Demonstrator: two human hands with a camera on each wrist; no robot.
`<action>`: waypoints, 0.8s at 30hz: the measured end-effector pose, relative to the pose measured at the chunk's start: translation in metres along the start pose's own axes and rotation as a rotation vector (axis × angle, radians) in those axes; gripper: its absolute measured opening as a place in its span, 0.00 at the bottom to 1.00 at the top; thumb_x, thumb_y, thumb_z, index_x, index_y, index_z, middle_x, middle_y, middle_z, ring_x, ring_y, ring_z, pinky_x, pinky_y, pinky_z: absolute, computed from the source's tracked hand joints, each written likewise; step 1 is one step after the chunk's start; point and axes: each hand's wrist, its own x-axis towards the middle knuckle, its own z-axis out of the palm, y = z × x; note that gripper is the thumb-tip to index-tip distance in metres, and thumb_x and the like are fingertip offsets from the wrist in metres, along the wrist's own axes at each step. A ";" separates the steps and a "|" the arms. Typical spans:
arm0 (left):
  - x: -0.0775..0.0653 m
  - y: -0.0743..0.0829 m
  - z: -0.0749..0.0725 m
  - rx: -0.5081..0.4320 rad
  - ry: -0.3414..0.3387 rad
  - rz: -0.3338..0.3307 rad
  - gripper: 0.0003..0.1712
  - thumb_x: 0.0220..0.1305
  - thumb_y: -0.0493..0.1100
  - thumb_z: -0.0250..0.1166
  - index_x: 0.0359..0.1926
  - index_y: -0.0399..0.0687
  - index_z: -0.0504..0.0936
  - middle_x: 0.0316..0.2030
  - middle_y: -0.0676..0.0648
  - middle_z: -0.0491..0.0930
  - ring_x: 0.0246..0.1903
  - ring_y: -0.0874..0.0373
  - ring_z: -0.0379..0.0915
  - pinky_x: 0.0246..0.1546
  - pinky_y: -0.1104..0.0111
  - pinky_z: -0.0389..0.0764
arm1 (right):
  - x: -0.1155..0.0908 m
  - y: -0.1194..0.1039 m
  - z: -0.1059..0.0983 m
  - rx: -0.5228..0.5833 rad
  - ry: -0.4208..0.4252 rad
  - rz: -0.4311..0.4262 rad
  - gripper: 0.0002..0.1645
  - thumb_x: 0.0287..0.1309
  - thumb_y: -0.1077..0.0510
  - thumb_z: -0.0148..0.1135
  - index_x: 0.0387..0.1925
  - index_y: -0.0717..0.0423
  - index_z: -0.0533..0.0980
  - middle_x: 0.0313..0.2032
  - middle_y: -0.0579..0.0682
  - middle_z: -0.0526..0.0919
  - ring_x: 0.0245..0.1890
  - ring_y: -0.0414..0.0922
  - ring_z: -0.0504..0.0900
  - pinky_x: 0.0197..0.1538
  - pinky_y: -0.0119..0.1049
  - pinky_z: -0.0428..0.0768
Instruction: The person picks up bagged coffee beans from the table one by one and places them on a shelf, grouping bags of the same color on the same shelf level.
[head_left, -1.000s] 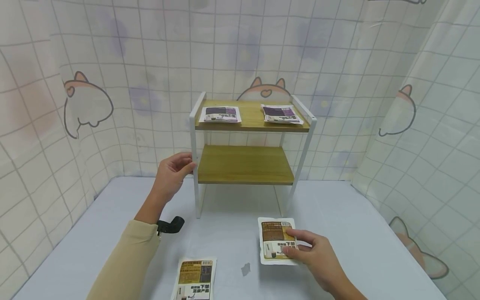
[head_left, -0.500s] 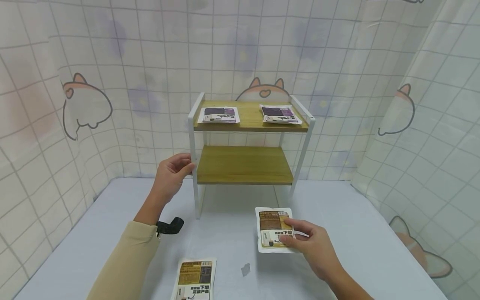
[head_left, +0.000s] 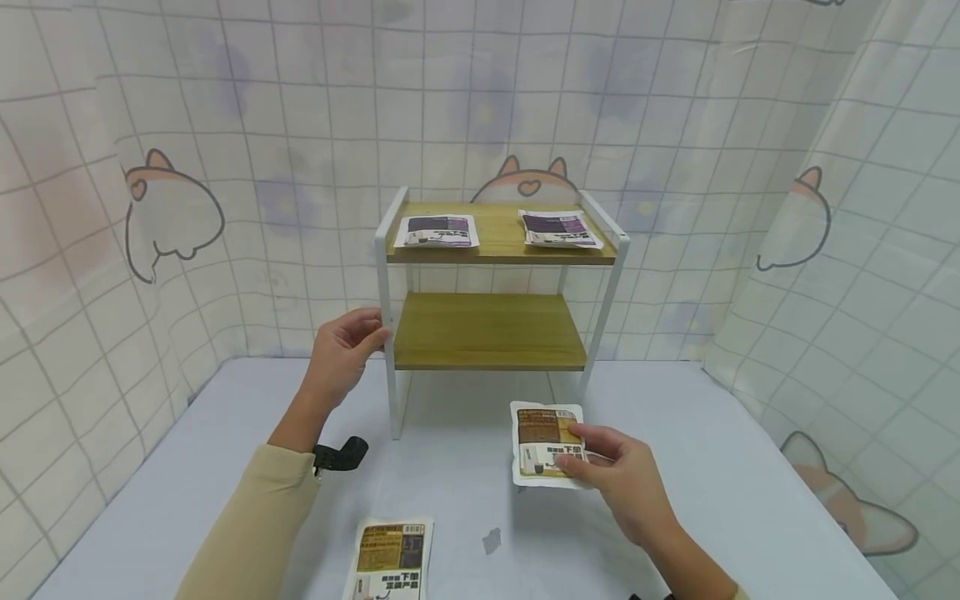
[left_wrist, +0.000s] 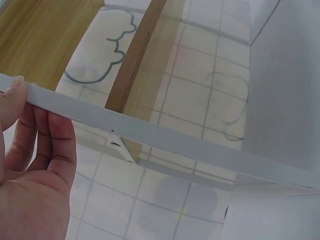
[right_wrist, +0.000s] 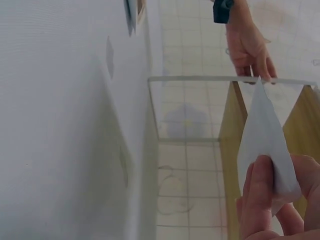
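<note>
My left hand grips the white left front post of a two-tier shelf rack, thumb on one side and curled fingers on the other. In front of the rack, my right hand pinches the right edge of a brown-and-white food pouch, held above the table with its printed face toward the head camera. The right wrist view shows the pouch edge-on between thumb and fingers. A similar pouch lies on the table near the front, cut off by the frame.
Two spots on the rack's upper wooden shelf bear purple-and-white pouches, one left and one right. The lower wooden shelf is bare. A patterned curtain hangs behind. A grey patch marks the white tabletop.
My right hand has carried the pouch away from me, toward the rack. The left hand keeps its grip on the post, and the other pouches stay where they were.
</note>
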 end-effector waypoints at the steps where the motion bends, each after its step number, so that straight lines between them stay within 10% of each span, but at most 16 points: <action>1: 0.000 0.000 0.000 -0.002 0.001 -0.005 0.20 0.70 0.42 0.67 0.58 0.37 0.81 0.43 0.45 0.86 0.40 0.61 0.82 0.46 0.75 0.83 | 0.001 -0.001 0.000 0.000 0.001 0.000 0.35 0.49 0.63 0.80 0.61 0.62 0.79 0.59 0.64 0.82 0.47 0.46 0.88 0.46 0.33 0.87; 24: -0.001 0.003 0.000 0.017 0.001 -0.020 0.20 0.71 0.43 0.66 0.59 0.37 0.81 0.42 0.50 0.86 0.41 0.62 0.81 0.47 0.75 0.82 | 0.017 -0.022 0.003 -0.048 0.014 -0.042 0.35 0.51 0.56 0.81 0.61 0.56 0.79 0.58 0.62 0.82 0.48 0.46 0.86 0.49 0.32 0.87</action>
